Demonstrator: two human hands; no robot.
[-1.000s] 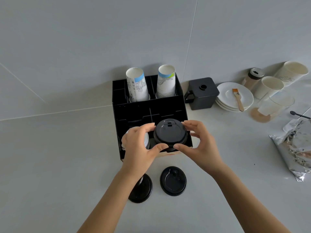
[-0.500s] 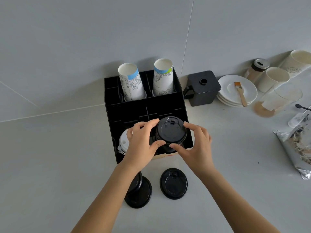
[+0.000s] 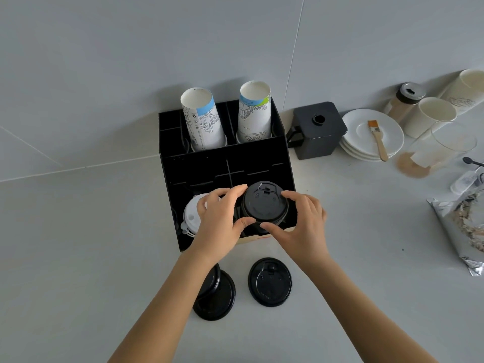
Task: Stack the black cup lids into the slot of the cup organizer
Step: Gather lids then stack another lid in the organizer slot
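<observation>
A black cup organizer stands against the wall. Both hands hold a stack of black lids over its front right slot: my left hand grips the stack's left side, my right hand its right side, thumbs at the near rim. The stack's lower part is hidden in the slot. On the counter in front lie a single black lid and another black lid pile, partly covered by my left forearm. White lids fill the front left slot.
Two stacks of paper cups stand in the organizer's back slots. To the right are a black square pot, white saucers with a brush, paper cups, a shaker jar, a clear glass and a foil bag.
The view has tilted, so everything sits lower in the frame. The lid stack has sunk slightly toward the front right slot, with both hands still around it.
</observation>
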